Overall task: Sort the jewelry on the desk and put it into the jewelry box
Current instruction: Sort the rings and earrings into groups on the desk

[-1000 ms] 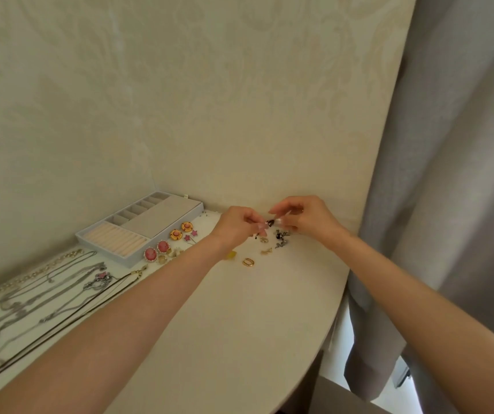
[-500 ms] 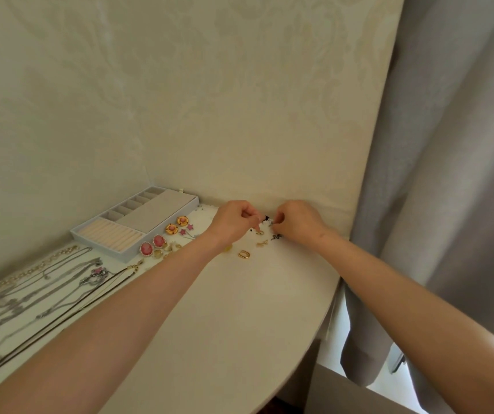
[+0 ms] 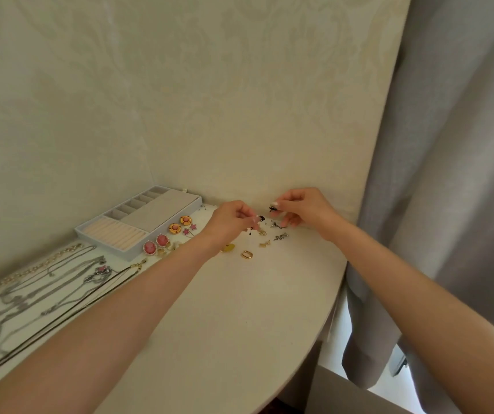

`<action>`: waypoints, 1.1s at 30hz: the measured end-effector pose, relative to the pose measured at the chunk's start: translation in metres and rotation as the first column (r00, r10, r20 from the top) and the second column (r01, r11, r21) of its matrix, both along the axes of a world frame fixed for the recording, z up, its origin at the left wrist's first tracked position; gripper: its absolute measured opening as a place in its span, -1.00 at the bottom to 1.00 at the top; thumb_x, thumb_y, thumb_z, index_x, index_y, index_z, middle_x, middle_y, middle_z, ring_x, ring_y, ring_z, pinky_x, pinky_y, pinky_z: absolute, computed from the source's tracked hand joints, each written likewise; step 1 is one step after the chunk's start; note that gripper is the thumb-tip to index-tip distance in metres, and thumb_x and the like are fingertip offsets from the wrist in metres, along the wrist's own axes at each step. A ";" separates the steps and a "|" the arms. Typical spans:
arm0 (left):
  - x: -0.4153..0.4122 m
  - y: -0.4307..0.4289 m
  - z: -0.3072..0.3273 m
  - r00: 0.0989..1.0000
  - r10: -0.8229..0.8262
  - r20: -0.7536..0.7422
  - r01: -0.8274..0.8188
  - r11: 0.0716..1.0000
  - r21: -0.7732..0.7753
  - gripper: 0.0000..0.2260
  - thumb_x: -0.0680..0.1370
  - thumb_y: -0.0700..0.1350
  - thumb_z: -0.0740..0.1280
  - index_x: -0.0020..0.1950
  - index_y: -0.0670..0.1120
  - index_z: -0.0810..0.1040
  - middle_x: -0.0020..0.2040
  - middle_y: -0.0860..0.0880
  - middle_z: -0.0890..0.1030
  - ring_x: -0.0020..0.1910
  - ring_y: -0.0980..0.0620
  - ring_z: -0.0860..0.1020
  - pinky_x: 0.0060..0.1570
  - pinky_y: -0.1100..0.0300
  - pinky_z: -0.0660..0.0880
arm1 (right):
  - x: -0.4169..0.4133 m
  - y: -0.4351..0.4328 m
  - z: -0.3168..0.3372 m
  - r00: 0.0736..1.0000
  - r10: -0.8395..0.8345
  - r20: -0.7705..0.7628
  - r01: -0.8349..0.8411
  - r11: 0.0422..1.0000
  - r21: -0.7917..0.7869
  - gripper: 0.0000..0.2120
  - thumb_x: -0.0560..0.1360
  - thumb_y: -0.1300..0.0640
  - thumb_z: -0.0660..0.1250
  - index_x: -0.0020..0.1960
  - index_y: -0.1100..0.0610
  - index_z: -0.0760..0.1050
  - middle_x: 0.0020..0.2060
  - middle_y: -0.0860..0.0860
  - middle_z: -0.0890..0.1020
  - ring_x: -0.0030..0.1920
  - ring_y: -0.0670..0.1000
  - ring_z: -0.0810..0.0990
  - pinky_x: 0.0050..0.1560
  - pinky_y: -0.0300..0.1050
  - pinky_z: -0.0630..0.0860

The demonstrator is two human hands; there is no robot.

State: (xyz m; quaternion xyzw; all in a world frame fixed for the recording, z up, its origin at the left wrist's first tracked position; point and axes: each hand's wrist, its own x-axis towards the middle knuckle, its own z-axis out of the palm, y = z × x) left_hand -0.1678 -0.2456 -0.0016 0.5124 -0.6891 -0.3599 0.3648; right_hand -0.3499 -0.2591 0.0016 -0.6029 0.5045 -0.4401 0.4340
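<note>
Desk: cream, rounded edge, against patterned wall.
Curtain: grey, beside desk.
My left hand: pinches dark piece.
My right hand: pinches second dark piece.

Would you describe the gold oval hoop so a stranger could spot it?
Right of the grey jewelry box, small pieces lie scattered below the left hand. The gold oval hoop lies nearest the viewer, the only plain loop among them.
</note>
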 end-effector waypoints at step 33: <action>0.073 0.050 -0.004 0.694 -0.093 0.714 0.208 0.975 -0.075 -0.93 0.46 -0.10 0.43 -0.09 -0.05 0.62 -0.10 0.10 0.55 -0.27 0.26 0.40 -0.30 0.41 0.24 | 0.068 0.044 -0.004 0.955 0.245 -0.167 -0.248 0.969 0.001 -0.84 0.41 0.42 0.39 -0.01 0.33 0.61 -0.23 0.16 0.65 -0.29 -0.02 0.62 -0.20 -0.30 0.58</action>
